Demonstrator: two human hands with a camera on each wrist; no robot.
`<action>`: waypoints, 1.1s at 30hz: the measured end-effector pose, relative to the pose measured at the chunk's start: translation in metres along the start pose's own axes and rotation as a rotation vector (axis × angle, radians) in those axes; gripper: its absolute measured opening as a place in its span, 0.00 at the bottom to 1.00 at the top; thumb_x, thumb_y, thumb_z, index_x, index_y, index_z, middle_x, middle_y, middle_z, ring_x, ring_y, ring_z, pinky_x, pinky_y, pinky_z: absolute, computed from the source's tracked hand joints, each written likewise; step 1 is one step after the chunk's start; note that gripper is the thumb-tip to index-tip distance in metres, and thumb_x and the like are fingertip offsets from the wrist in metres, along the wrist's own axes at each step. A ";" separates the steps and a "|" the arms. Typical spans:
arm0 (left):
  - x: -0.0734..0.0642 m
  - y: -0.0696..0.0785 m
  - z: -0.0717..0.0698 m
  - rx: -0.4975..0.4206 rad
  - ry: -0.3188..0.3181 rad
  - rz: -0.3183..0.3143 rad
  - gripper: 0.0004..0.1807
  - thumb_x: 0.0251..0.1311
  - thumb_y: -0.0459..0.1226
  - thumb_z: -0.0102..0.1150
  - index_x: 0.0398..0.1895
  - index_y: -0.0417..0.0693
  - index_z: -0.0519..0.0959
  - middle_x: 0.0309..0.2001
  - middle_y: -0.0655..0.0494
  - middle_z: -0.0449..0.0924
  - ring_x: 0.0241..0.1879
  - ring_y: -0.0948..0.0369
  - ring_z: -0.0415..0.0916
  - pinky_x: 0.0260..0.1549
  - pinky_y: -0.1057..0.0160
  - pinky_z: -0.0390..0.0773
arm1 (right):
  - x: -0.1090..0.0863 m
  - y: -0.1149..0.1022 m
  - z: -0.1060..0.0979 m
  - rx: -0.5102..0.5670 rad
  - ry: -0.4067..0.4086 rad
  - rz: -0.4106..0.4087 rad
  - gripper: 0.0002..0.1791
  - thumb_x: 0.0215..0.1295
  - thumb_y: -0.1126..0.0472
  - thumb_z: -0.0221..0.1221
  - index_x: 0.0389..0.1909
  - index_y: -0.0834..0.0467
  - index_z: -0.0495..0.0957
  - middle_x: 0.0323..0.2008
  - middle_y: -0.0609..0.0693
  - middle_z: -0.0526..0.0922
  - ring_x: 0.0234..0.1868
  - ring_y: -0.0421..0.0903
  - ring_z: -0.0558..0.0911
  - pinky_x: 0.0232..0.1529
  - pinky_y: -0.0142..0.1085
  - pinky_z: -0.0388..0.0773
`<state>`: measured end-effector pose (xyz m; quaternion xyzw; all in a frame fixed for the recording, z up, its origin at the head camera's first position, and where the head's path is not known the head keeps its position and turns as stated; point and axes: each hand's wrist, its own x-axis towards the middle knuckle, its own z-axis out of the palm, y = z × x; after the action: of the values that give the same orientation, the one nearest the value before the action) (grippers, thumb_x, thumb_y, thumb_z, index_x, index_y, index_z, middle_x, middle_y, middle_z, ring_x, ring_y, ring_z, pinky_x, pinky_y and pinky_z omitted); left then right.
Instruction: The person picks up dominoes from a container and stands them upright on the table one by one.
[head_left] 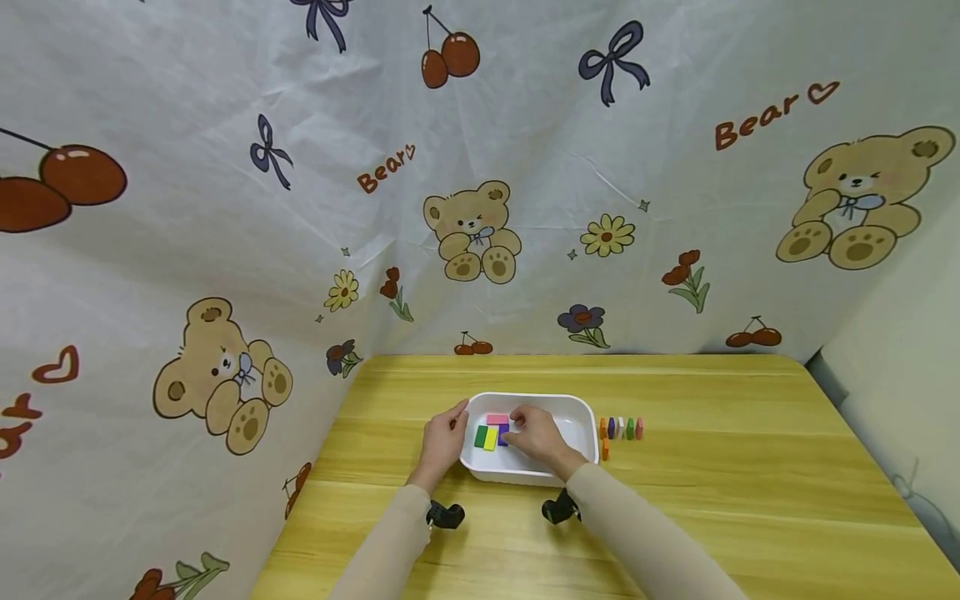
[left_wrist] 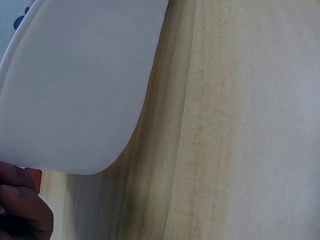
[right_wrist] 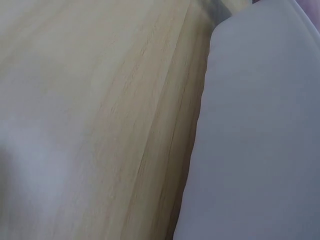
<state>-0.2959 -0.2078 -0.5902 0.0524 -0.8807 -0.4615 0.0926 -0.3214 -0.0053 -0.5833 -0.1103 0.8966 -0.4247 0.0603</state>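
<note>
While left hand grips the tray's left rim, right hand is inside

Since the right hand partly hides it, can't really tell if the purple block by its thumb is pinched. Yellow block and green block lie left of that. Left wrist cam cuts the hand off.
</note>
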 end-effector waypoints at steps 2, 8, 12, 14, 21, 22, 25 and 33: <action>0.000 0.000 0.000 0.002 0.000 -0.002 0.19 0.77 0.40 0.54 0.66 0.51 0.80 0.65 0.48 0.80 0.67 0.50 0.77 0.63 0.49 0.80 | 0.002 -0.001 0.001 -0.007 -0.005 -0.003 0.22 0.57 0.59 0.75 0.48 0.65 0.82 0.41 0.54 0.84 0.41 0.47 0.79 0.51 0.45 0.82; 0.000 0.000 -0.001 0.000 -0.004 -0.002 0.19 0.77 0.41 0.54 0.67 0.50 0.80 0.64 0.48 0.81 0.66 0.50 0.77 0.63 0.49 0.80 | 0.006 0.002 0.008 -0.026 -0.010 0.032 0.22 0.55 0.57 0.76 0.46 0.63 0.81 0.37 0.53 0.81 0.38 0.46 0.75 0.44 0.40 0.77; -0.001 0.000 -0.001 -0.005 -0.004 0.001 0.19 0.77 0.41 0.54 0.66 0.50 0.80 0.64 0.48 0.81 0.66 0.50 0.77 0.63 0.49 0.80 | 0.007 0.003 0.011 -0.050 0.005 0.006 0.22 0.54 0.57 0.76 0.43 0.64 0.80 0.34 0.52 0.79 0.36 0.47 0.75 0.41 0.40 0.76; -0.001 0.000 -0.001 0.001 -0.003 0.007 0.19 0.77 0.41 0.54 0.66 0.50 0.80 0.64 0.48 0.81 0.66 0.50 0.78 0.63 0.50 0.80 | 0.007 0.002 0.012 -0.060 0.001 0.000 0.22 0.54 0.57 0.76 0.43 0.64 0.80 0.33 0.51 0.79 0.35 0.47 0.75 0.40 0.40 0.76; -0.001 0.000 0.000 0.007 -0.001 -0.004 0.19 0.78 0.42 0.53 0.67 0.53 0.80 0.65 0.49 0.81 0.66 0.51 0.77 0.63 0.50 0.80 | 0.006 -0.004 0.011 -0.092 -0.018 0.046 0.23 0.54 0.56 0.76 0.43 0.64 0.80 0.33 0.51 0.79 0.36 0.47 0.75 0.42 0.40 0.77; -0.001 0.000 0.000 0.006 -0.001 -0.005 0.19 0.78 0.42 0.53 0.67 0.52 0.80 0.65 0.49 0.81 0.66 0.51 0.77 0.63 0.50 0.80 | 0.006 -0.005 0.011 -0.092 -0.019 0.053 0.23 0.54 0.55 0.77 0.43 0.64 0.80 0.33 0.51 0.79 0.35 0.47 0.75 0.42 0.40 0.78; 0.000 0.000 0.001 0.005 -0.001 -0.007 0.19 0.78 0.43 0.53 0.67 0.53 0.80 0.65 0.49 0.81 0.66 0.51 0.77 0.63 0.49 0.80 | 0.006 -0.008 0.010 -0.101 -0.026 0.068 0.23 0.55 0.54 0.77 0.43 0.64 0.80 0.33 0.51 0.80 0.35 0.47 0.75 0.41 0.40 0.78; 0.000 0.000 0.002 0.016 0.003 -0.004 0.19 0.78 0.42 0.53 0.67 0.52 0.79 0.65 0.49 0.81 0.66 0.50 0.77 0.63 0.49 0.80 | 0.005 -0.006 0.011 -0.123 -0.016 0.047 0.21 0.56 0.54 0.75 0.42 0.64 0.80 0.32 0.51 0.80 0.34 0.46 0.76 0.40 0.40 0.78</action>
<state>-0.2958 -0.2065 -0.5912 0.0556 -0.8841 -0.4546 0.0925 -0.3233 -0.0182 -0.5853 -0.0961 0.9227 -0.3665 0.0706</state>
